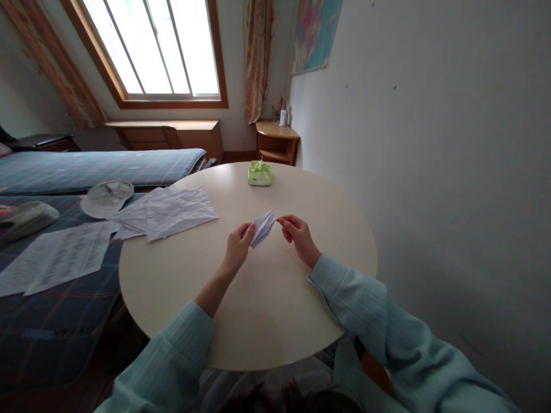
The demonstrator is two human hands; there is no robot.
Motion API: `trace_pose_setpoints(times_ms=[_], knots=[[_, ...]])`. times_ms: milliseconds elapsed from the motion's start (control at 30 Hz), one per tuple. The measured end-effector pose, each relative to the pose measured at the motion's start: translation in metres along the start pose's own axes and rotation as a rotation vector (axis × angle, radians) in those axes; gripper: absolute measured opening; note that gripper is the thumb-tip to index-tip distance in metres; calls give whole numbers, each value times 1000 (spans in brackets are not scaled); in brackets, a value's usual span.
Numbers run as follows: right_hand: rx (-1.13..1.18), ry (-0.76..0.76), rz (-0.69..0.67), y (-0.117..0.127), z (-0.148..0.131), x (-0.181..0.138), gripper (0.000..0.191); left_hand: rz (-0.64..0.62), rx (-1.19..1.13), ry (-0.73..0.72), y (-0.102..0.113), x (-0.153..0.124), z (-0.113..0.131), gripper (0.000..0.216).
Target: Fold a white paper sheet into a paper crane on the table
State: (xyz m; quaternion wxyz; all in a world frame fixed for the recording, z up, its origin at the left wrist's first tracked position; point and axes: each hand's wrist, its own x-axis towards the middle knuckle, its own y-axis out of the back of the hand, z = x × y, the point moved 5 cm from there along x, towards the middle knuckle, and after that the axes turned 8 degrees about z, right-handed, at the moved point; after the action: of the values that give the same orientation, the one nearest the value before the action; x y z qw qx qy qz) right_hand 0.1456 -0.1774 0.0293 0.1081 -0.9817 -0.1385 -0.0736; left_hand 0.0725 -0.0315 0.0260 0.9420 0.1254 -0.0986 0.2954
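Looks like a bedroom or living room in a home, judging by the plaid-covered bed or couch (pixel 55 321) left of the grip of the left hand (pixel 239 244), with a cap (pixel 105 199) lying on it. Likewise homely beyond the grip, with a tissue packet (pixel 260 174) on the round table (pixel 297 304), a wooden corner shelf (pixel 276 131) and patterned curtain (pixel 258 57) well past it, and a wood-framed window (pixel 159 51) beyond to the left.

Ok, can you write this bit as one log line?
left hand: holds folded paper | right hand: close by the paper | table: creased sheets at left, green packet at far side
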Motion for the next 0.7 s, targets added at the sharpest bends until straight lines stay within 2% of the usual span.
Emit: trace_pose_setpoints(times_ms=[333,700], knots=[[-17,-16,0,0,3,1,30,12,129,-168,1,-7,13,34],[-15,-2,11,1,7,3,28,40,150,-224,2,-7,17,28]])
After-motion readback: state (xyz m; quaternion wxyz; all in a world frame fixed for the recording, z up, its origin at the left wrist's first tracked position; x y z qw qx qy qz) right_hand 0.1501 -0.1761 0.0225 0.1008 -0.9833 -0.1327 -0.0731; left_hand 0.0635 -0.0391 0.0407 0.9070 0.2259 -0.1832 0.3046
